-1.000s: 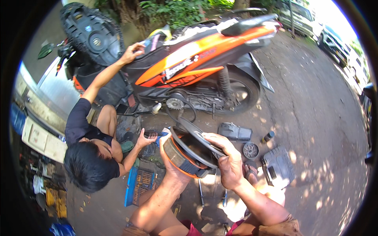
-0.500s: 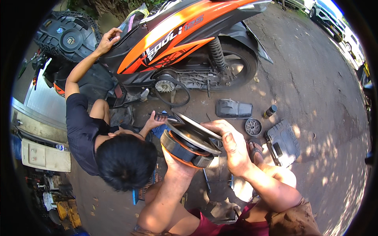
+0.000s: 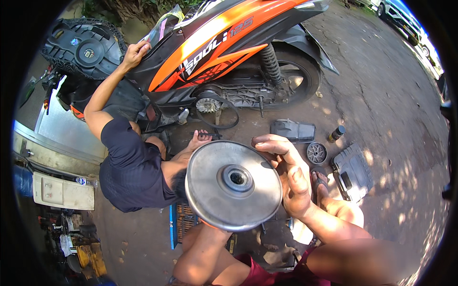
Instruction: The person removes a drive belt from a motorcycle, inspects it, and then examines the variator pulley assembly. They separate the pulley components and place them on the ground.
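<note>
A round metal scooter clutch pulley [image 3: 205, 190] is held up in front of me, its flat grey face and hollow centre hub turned toward me. My left hand [image 3: 217, 232] supports it from below and behind; the fingers are hidden by the disc. Beside the pulley's right rim is my right hand [image 3: 293, 183], fingers bent and apart, the fingertips close to or just touching the edge. A sliver of orange shows under the lower rim.
An orange and black scooter [image 3: 214, 52] stands ahead, its drive belt [image 3: 236, 117] hanging loose. A co-worker [image 3: 138, 167] crouches at left, holding a thin dark tool. On the ground lie a black cover [image 3: 293, 131], a spoked metal drum [image 3: 316, 153], a canister [image 3: 337, 133] and a tool case [image 3: 353, 171].
The pulley has tilted from edge-on to face me. My right fingers have loosened from its top edge and moved to the right. The co-worker's head has shifted behind the disc.
</note>
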The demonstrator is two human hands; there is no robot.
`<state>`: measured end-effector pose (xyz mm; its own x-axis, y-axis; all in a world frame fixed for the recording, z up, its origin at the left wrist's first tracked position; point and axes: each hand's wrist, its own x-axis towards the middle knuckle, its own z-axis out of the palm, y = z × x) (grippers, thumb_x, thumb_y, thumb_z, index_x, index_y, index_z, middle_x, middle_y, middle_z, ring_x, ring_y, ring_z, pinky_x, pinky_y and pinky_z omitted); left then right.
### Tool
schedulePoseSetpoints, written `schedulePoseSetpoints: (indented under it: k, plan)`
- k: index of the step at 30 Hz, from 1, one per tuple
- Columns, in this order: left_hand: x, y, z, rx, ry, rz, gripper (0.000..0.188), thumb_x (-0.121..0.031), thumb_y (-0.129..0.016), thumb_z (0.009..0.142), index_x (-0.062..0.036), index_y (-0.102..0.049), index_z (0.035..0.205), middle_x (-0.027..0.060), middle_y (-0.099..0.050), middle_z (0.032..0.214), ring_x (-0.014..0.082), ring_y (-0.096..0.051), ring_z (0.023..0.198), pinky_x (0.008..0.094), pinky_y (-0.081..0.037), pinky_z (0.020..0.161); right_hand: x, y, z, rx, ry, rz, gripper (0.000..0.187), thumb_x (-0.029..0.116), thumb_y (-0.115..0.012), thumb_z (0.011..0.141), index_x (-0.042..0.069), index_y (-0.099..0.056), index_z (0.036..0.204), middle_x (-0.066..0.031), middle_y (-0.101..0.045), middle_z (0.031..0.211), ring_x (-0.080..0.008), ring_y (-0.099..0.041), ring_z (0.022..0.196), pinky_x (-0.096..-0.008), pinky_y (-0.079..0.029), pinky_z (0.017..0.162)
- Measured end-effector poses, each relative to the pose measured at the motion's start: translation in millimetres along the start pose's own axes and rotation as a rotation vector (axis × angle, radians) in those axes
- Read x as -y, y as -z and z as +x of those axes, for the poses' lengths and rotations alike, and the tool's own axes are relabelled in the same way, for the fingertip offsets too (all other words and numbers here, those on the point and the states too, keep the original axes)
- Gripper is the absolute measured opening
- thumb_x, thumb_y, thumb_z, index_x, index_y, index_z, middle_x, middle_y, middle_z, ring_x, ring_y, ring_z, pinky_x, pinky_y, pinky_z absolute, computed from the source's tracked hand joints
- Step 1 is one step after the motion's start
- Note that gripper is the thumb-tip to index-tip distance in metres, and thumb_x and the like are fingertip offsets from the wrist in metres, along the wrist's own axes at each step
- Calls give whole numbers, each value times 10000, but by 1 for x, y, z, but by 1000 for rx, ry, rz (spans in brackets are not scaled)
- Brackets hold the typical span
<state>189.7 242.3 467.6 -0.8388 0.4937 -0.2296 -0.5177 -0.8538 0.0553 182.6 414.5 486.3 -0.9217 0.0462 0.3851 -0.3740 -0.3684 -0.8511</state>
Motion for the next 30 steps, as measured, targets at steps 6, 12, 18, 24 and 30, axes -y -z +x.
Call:
schedulePoseSetpoints:
  k: [6,12,18,24,30]
  plan:
    - [-12,3,-22,70,-127,255,506,-478,-578,967,-63,-600,1256,157,-654,1230,291,-656,1096,462,-564,920,-6,-5,-13,140,349,-282,768,604,-612,896,-55,-555,1287,-309,-524,1330,-415,-519,1252,-480,-428,1040]
    - [-16,3,-29,108,-186,356,497,-463,-571,974,-59,-593,1262,156,-651,1235,281,-657,1088,445,-566,909,-11,-3,-22,153,436,-329,756,597,-619,899,-54,-551,1275,-318,-552,1303,-430,-553,1214,-500,-444,1021]
    - [-12,5,-23,133,-191,333,488,-448,-564,980,-55,-586,1269,156,-649,1239,272,-659,1079,429,-568,899,-14,-6,-24,86,394,-305,713,593,-570,930,-49,-564,1241,-316,-555,1303,-427,-567,1191,-502,-450,1010]
    - [-11,10,-12,175,-201,313,479,-434,-557,987,-51,-579,1275,155,-646,1243,263,-661,1070,412,-571,889,0,0,-12,166,480,-481,685,579,-615,899,-40,-606,1193,-319,-546,1310,-424,-535,1225,-508,-441,1013]
    - [-12,14,-10,200,-242,356,471,-419,-550,993,-47,-572,1281,155,-644,1248,253,-662,1062,396,-573,879,20,8,6,291,360,-398,609,392,-773,776,-24,-607,1189,-302,-588,1258,-420,-552,1198,-502,-448,1004]
